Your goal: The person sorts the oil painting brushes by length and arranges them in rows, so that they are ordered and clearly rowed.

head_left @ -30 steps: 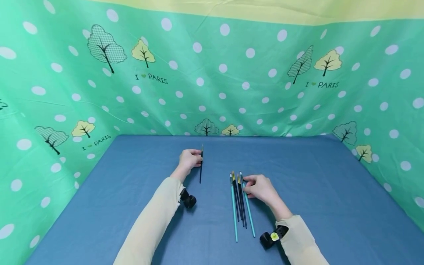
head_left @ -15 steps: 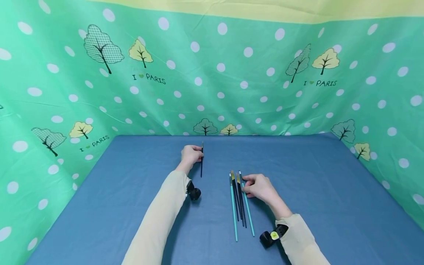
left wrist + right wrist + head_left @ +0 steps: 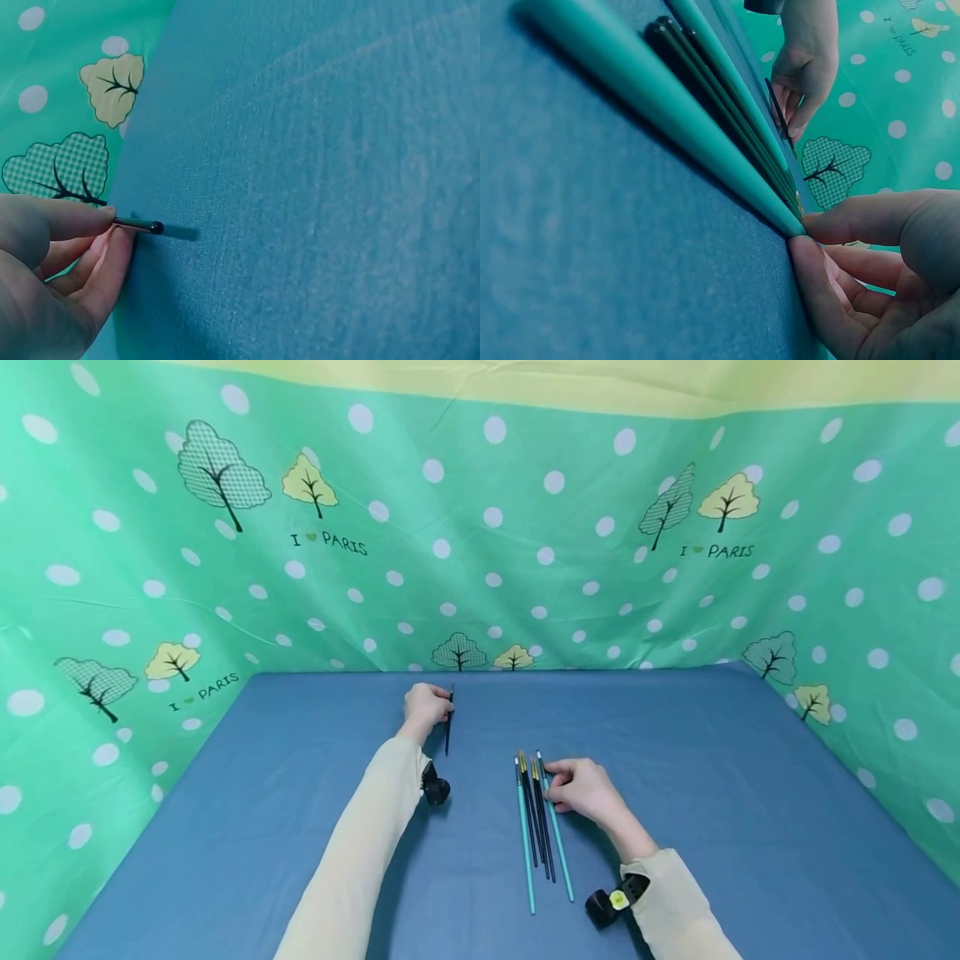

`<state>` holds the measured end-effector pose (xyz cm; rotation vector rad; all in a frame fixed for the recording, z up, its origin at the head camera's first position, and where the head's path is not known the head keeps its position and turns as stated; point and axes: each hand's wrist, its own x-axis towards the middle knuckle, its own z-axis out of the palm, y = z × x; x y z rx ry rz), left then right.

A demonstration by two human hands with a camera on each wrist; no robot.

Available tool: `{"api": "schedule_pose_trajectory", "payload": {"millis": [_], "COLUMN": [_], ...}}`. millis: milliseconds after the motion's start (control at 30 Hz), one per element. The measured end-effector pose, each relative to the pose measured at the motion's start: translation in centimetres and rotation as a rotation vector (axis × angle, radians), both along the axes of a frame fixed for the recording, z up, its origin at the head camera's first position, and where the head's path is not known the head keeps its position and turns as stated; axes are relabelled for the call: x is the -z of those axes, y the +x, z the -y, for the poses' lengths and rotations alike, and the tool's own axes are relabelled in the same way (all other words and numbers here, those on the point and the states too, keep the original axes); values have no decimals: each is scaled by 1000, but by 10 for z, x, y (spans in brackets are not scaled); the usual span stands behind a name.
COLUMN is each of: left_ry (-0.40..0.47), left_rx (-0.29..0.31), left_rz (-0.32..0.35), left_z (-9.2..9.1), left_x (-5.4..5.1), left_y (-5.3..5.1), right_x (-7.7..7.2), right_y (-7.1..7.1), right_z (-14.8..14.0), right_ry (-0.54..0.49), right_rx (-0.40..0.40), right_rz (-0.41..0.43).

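Observation:
Near the back of the table, my left hand [image 3: 426,703] pinches a thin black paintbrush [image 3: 448,737] between thumb and fingers. In the left wrist view, the dark rounded end of that paintbrush [image 3: 142,225] sticks out beyond the fingertips. Right of centre, my right hand [image 3: 588,789] pinches a teal paintbrush [image 3: 559,847] near its bristle end. Beside it lie several black paintbrushes [image 3: 541,827], then another teal paintbrush [image 3: 525,839] on the left side of the group. The right wrist view shows the held teal paintbrush [image 3: 667,112] close up; its bristles are hidden.
A blue cloth [image 3: 675,743] covers the table. Behind it and along both sides hangs a green dotted curtain [image 3: 525,593] printed with trees. Each wrist wears a small black camera, one on the left [image 3: 435,787] and one on the right [image 3: 603,906].
My left hand has moved a little farther toward the back edge, carrying the black paintbrush. The right hand keeps its pinch by the group of paintbrushes. The head view has shifted slightly.

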<state>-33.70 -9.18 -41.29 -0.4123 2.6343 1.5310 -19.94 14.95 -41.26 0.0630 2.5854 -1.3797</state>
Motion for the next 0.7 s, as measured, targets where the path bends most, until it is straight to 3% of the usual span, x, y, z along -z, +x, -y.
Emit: {"api": "schedule_pose_trajectory", "payload": {"millis": [300, 533, 700], "left_ry": [-30, -63, -59], "left_rx": [-5, -36, -44], "left_rz": [-6, -50, -39], "left_z": [-1, -3, -4], "left_x": [2, 6, 6], "left_y": [-2, -2, -1], "right_x": [1, 2, 2], "right_y": [0, -2, -2], "right_z": [-1, -1, -1], "right_ry": [2, 2, -6], "right_rx": [10, 23, 15], "right_rz": [-2, -3, -4]}}
